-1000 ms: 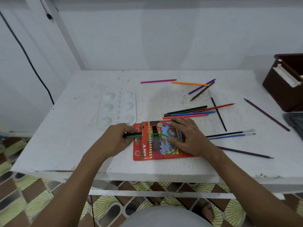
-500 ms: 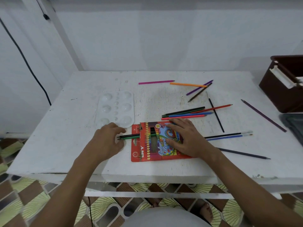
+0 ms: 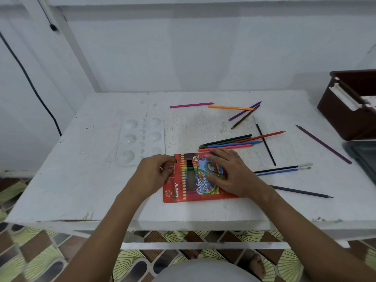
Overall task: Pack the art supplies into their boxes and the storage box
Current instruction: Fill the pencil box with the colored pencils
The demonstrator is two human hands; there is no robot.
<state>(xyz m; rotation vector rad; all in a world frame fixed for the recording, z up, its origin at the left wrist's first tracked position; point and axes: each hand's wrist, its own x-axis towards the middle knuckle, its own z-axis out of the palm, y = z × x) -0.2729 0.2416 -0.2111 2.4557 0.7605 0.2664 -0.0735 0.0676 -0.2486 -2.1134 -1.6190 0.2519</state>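
The left hand [image 3: 154,174] pinched the open left end of the coloured-pencil box [image 3: 189,192]. The right hand [image 3: 230,176] pressed flat, fingers straight, on the box near the desk [image 3: 81,180] front edge.

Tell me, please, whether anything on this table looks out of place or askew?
Yes: coloured pencils lie scattered loose at crossing angles over the white table, outside the red pencil box. Two paintbrushes also lie loose.
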